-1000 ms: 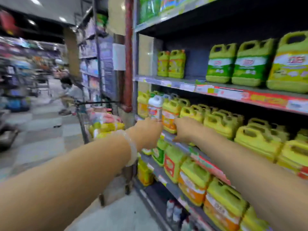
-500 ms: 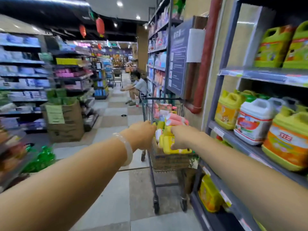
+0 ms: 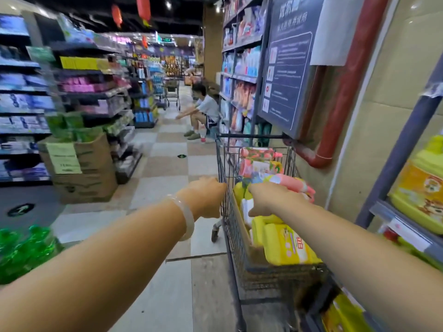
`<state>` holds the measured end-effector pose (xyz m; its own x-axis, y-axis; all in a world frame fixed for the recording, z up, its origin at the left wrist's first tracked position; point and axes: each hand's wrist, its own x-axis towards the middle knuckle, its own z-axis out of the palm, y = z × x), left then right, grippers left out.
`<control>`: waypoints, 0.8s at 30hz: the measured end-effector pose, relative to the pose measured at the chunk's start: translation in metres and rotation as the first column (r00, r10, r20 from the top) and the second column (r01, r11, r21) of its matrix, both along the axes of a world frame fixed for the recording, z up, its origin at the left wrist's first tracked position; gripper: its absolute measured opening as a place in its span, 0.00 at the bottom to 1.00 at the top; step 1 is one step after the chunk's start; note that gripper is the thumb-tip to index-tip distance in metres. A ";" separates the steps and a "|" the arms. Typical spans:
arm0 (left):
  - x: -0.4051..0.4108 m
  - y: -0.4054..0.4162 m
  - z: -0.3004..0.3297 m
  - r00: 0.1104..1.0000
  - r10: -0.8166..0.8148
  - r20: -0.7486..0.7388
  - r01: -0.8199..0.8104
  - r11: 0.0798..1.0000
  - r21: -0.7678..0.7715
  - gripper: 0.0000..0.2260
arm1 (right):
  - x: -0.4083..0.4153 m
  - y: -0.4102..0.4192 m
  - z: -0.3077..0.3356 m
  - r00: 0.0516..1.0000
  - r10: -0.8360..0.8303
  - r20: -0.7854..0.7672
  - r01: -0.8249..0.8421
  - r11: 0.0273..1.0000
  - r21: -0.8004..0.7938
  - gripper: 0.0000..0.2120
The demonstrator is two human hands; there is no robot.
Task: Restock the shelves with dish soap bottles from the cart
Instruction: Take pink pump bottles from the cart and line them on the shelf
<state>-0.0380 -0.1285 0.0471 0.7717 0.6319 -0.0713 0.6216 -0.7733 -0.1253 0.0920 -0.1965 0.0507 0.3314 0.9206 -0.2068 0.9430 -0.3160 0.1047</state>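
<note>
A wire cart [image 3: 229, 238] stands in the aisle against the right-hand shelving. It holds yellow dish soap bottles [image 3: 287, 245] lying at its near end, with pink bottles [image 3: 292, 182] and peach-print packs farther in. My left hand [image 3: 206, 196] hangs at the cart's left rim with loosely curled fingers and holds nothing I can see. My right hand [image 3: 271, 200] hovers over the yellow bottles, fingers drooping into the cart with nothing visibly gripped. At the right edge the shelf [image 3: 405, 224] carries a yellow jug [image 3: 422, 188].
A person [image 3: 206, 109] sits low in the aisle beyond the cart. A cardboard box [image 3: 84, 168] stands at the left shelving, with green bottles [image 3: 24, 250] on the floor nearer me. A red pipe [image 3: 345, 87] and a dark notice board hang on the wall behind the cart.
My view has swung left from the dish soap shelves to the aisle and cart. Both arms have moved from the shelf to the cart, and the cart is nearer than half a second ago.
</note>
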 end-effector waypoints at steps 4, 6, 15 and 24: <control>0.040 0.107 -0.007 0.999 -0.046 -0.016 0.044 0.995 -0.092 0.22 | 0.033 0.098 -0.018 0.997 -0.067 -0.044 0.066 0.997 -0.032 0.15; 0.064 0.158 -0.004 0.997 -0.067 -0.025 0.065 0.993 -0.094 0.22 | 0.055 0.140 -0.022 0.991 -0.116 -0.066 0.113 0.993 -0.037 0.16; 0.198 0.310 -0.039 0.959 -0.267 -0.091 0.255 0.959 -0.125 0.22 | 0.178 0.267 -0.053 0.945 -0.311 -0.106 0.302 0.949 -0.094 0.14; 0.352 0.441 -0.052 0.914 -0.386 -0.126 0.372 0.920 -0.122 0.23 | 0.324 0.381 -0.089 0.832 -0.475 -0.287 0.475 0.877 -0.074 0.13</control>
